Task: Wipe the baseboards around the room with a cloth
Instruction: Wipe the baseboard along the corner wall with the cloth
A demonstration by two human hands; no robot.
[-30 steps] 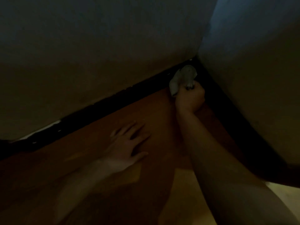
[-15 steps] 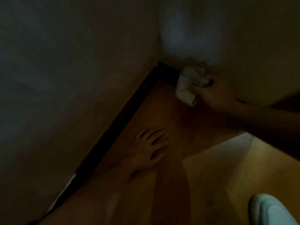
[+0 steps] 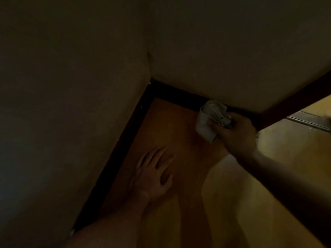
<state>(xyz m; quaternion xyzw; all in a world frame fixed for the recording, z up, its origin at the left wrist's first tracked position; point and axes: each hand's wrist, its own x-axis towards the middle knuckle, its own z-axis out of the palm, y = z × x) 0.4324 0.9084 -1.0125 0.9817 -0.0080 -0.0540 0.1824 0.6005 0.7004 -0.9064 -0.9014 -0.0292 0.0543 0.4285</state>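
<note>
A dark baseboard (image 3: 176, 94) runs along the foot of two dim walls that meet in a corner near the frame's middle. My right hand (image 3: 238, 133) grips a crumpled white cloth (image 3: 210, 119) and holds it against the baseboard of the right-hand wall, a short way right of the corner. My left hand (image 3: 154, 174) lies flat on the orange wooden floor with its fingers spread, close to the left wall's baseboard (image 3: 114, 158). The light is very low.
The right wall ends at an outer corner with a reddish-brown baseboard (image 3: 293, 102) running off to the right. Beyond it lies a brighter strip of floor (image 3: 286, 149) and a dark threshold (image 3: 311, 120).
My right hand has carried the cloth out of the corner and rightward along the right wall's baseboard. The view has swung so the corner sits left of the cloth. My left hand stays planted on the floor.
</note>
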